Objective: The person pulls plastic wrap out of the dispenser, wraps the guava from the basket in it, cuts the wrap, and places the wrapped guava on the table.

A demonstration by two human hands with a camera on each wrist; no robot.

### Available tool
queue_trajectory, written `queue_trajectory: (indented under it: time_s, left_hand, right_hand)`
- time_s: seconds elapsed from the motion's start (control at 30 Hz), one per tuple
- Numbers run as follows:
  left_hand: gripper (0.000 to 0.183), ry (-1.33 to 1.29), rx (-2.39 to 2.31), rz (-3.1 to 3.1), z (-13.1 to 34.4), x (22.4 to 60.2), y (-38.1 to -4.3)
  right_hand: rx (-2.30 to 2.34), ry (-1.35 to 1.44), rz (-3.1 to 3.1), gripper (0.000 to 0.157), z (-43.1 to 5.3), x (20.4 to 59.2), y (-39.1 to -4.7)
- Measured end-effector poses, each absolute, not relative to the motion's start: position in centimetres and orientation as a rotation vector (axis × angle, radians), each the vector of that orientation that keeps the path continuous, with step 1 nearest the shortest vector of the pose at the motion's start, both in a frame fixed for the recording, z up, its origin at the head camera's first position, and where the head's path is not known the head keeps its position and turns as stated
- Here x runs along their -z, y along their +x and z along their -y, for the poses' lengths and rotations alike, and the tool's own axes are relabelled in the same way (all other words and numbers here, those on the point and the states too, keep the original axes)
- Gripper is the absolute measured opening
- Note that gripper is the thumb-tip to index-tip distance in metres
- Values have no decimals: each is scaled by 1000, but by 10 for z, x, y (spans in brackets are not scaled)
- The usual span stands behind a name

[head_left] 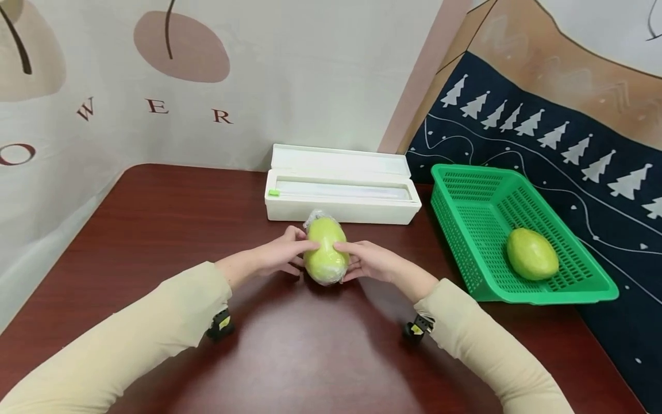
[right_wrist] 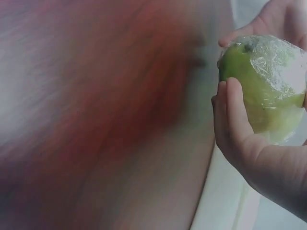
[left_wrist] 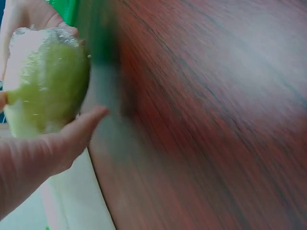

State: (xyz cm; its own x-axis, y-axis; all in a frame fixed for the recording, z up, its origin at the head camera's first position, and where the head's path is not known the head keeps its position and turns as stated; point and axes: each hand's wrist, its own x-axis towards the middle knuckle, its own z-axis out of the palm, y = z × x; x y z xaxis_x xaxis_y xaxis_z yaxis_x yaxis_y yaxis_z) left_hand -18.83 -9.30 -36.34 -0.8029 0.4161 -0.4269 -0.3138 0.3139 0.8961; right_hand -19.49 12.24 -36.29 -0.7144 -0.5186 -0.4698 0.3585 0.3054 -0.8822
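A green fruit (head_left: 327, 244), rounded and longish, is wrapped in clear plastic film that bunches at its far end. My left hand (head_left: 279, 251) holds it from the left, thumb on its upper side. From the right, my right hand (head_left: 374, 261) grips it the same way, with fingers round its lower side. The left wrist view shows the shiny film over the fruit (left_wrist: 50, 84) and a thumb along it. In the right wrist view, the fingers (right_wrist: 237, 105) lie against the wrapped fruit (right_wrist: 264, 86). Just beyond the fruit stands a long white box (head_left: 341, 207) with its lid raised, resembling a cling film dispenser.
A green plastic basket (head_left: 465, 253) stands on the right, with an unwrapped green fruit (head_left: 532, 254) inside. The dark red wooden table (head_left: 310, 356) reaches back to a printed curtain (head_left: 310, 75). A small green tab (head_left: 274, 192) sits at the box's left end.
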Motion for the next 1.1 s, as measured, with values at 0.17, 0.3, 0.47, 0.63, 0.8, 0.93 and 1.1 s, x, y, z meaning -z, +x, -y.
queue_trajectory:
  time_s: [0.17,0.3,0.47,0.63,0.8,0.93,1.1]
  left_hand:
    - [60,50,-1729,-1963,108,355,-187]
    - [60,25,-1851,-1967,121,344,-190]
    - [56,-3,-1948,-1964,142,330,-193]
    - [54,-36,-1968,-1965,166,322,-197]
    - [54,-67,-1951,-1982,189,319,-204]
    - [55,-87,-1939,-2007,207,320,-210]
    - [63,-151,-1911,-2056,225,323,-215]
  right_hand:
    - [1579,-120,-1800,53,-100,348,-200]
    - [1640,-92,-1771,54,-78,336,-209]
    - [1681,-98,-1766,54,-49,325,-220]
    - [1747,-23,-1783,54,-21,319,-230]
    - [1795,41,-1788,54,3,317,-239]
    - [1775,58,-1818,51,22,318,-244]
    - [1776,81,-1871,46,48,320,-248]
